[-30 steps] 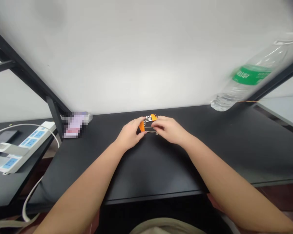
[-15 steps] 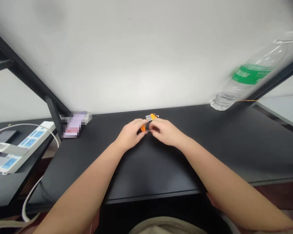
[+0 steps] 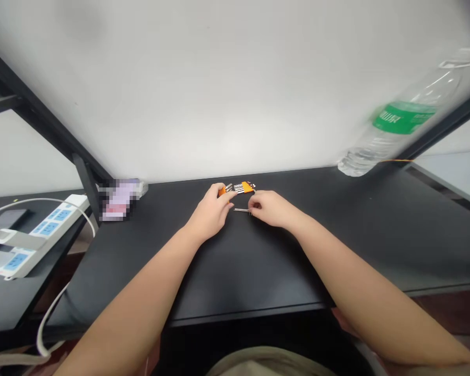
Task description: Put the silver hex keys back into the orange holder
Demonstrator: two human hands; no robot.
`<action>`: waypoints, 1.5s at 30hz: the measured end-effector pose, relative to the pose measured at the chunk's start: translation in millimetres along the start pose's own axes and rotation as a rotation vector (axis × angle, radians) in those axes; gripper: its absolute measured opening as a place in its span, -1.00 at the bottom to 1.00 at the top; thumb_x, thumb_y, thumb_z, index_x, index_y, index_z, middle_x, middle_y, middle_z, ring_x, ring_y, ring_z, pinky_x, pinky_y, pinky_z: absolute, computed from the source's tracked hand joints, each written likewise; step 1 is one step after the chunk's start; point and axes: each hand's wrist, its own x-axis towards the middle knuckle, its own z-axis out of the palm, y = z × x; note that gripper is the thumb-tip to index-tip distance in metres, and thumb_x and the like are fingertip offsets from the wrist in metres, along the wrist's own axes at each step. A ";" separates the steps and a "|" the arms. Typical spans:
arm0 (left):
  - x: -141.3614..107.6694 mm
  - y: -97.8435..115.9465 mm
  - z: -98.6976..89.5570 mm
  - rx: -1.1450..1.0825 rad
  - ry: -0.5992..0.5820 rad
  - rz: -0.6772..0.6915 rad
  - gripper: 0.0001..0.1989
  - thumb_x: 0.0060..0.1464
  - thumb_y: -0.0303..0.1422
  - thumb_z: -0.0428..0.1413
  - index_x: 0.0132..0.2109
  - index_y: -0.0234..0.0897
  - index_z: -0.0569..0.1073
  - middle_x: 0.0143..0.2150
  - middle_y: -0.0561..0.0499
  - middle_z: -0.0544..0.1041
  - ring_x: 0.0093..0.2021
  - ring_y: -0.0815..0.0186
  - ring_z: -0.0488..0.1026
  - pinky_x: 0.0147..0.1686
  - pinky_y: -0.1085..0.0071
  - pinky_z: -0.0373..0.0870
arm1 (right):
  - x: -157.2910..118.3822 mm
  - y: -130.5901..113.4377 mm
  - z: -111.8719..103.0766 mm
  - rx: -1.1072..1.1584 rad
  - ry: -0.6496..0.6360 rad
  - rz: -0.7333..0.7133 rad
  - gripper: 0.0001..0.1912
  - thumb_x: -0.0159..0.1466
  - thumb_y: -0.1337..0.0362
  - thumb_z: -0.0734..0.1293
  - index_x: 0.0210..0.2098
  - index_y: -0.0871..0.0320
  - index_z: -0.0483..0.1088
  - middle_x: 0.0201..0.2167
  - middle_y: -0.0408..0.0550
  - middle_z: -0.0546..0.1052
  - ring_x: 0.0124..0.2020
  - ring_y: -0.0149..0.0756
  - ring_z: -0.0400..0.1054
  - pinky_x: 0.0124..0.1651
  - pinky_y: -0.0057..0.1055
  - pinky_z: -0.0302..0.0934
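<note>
My left hand [image 3: 209,213] is curled round an orange plastic holder [image 3: 222,191], mostly hidden by the fingers, with silver metal ends [image 3: 229,187] showing beyond it. Thin silver rods, which look like hex keys [image 3: 241,210], are pinched between the thumb and fingers of my right hand [image 3: 269,207] and point left. Just behind both hands, a second orange holder [image 3: 248,187] lies on the black tabletop [image 3: 243,271] with several silver hex keys [image 3: 238,188] side by side in it.
A large clear water bottle [image 3: 405,117] with a green label leans at the back right. A pixelated pinkish item [image 3: 119,199] lies at the back left. Farther left are a white power strip [image 3: 43,235] and its cable [image 3: 43,324]. A white wall [image 3: 227,89] borders the table.
My right hand has drawn away to the right with the hex keys, widening the gap between the hands. My left hand has tilted, and the holder in it has shifted up and left.
</note>
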 end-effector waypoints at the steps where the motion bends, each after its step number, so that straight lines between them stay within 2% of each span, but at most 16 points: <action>1: 0.1 -0.2 0.2 -0.015 0.001 0.003 -0.61 0.39 -0.37 0.01 0.30 -0.14 0.39 0.22 -0.19 0.32 0.10 0.15 0.45 0.09 0.18 0.52 | 0.1 -0.3 -0.1 0.005 -0.005 -0.003 -0.84 0.27 0.39 0.32 -0.33 0.09 0.56 -0.27 -0.07 0.61 -0.27 -0.26 0.45 -0.18 -0.39 0.23; 6: 0.6 -0.2 0.4 -0.067 -0.011 0.017 -0.54 0.36 -0.40 0.05 0.36 -0.12 0.30 0.22 -0.18 0.36 0.14 0.15 0.46 0.13 0.17 0.50 | 0.9 -1.4 -2.0 0.021 -0.028 0.035 -0.82 0.25 0.41 0.32 -0.35 0.09 0.56 -0.30 -0.09 0.62 -0.31 -0.29 0.45 -0.25 -0.41 0.21; 13: 0.4 -0.5 -0.6 -0.085 -0.029 0.021 -0.51 0.35 -0.41 0.06 0.37 -0.14 0.28 0.25 -0.19 0.37 0.19 0.12 0.44 0.17 0.14 0.48 | 0.5 -0.6 -7.8 0.043 -0.060 0.104 -0.82 0.27 0.39 0.31 -0.36 0.07 0.56 -0.31 -0.11 0.64 -0.32 -0.29 0.48 -0.26 -0.40 0.22; 20: 1.4 0.7 -1.5 -0.106 -0.019 0.014 -0.48 0.34 -0.39 0.09 0.39 -0.13 0.25 0.29 -0.18 0.40 0.27 0.08 0.40 0.24 0.07 0.43 | -4.3 -14.3 -13.0 -0.170 -0.157 0.262 -0.90 0.11 0.40 0.42 -0.50 0.12 0.45 -0.44 0.00 0.57 -0.49 -0.25 0.38 -0.41 -0.34 0.11; 22: 1.1 -0.1 -1.6 -0.116 -0.017 0.019 -0.44 0.33 -0.39 0.11 0.41 -0.13 0.22 0.32 -0.16 0.40 0.31 0.08 0.38 0.29 0.05 0.40 | -6.5 -17.4 -14.2 -0.122 -0.112 0.200 -0.90 0.12 0.39 0.41 -0.47 0.11 0.42 -0.43 -0.03 0.56 -0.47 -0.26 0.37 -0.39 -0.35 0.12; 26: -0.4 -2.2 -0.8 -0.107 -0.005 -0.003 -0.37 0.31 -0.36 0.14 0.45 -0.11 0.17 0.36 -0.14 0.40 0.32 0.08 0.39 0.29 0.06 0.40 | -8.3 -21.0 -14.8 0.116 0.042 -0.030 -0.91 0.21 0.40 0.32 -0.31 0.08 0.38 -0.37 -0.14 0.54 -0.39 -0.31 0.38 -0.29 -0.41 0.18; 28: -1.0 -3.0 -0.4 -0.108 0.007 -0.011 -0.36 0.31 -0.34 0.16 0.45 -0.11 0.17 0.37 -0.13 0.40 0.31 0.08 0.41 0.28 0.08 0.42 | -8.0 -22.4 -14.4 0.145 0.089 -0.084 -0.89 0.23 0.42 0.30 -0.29 0.08 0.38 -0.36 -0.15 0.52 -0.37 -0.32 0.37 -0.26 -0.41 0.18; 39: -1.7 -3.0 0.2 -0.090 0.027 -0.016 -0.37 0.31 -0.31 0.17 0.44 -0.13 0.19 0.36 -0.13 0.43 0.29 0.10 0.44 0.26 0.11 0.44 | -8.7 -21.3 -14.4 0.101 0.146 -0.160 -0.87 0.25 0.45 0.27 -0.30 0.09 0.39 -0.34 -0.11 0.49 -0.34 -0.29 0.33 -0.22 -0.38 0.17; 45: -1.7 -3.3 1.1 -0.085 0.029 -0.013 -0.37 0.30 -0.33 0.18 0.44 -0.12 0.20 0.35 -0.12 0.44 0.28 0.10 0.45 0.24 0.12 0.46 | -8.8 -21.1 -12.6 0.087 0.191 -0.194 -0.87 0.25 0.46 0.28 -0.34 0.10 0.38 -0.37 -0.11 0.46 -0.38 -0.30 0.30 -0.28 -0.38 0.14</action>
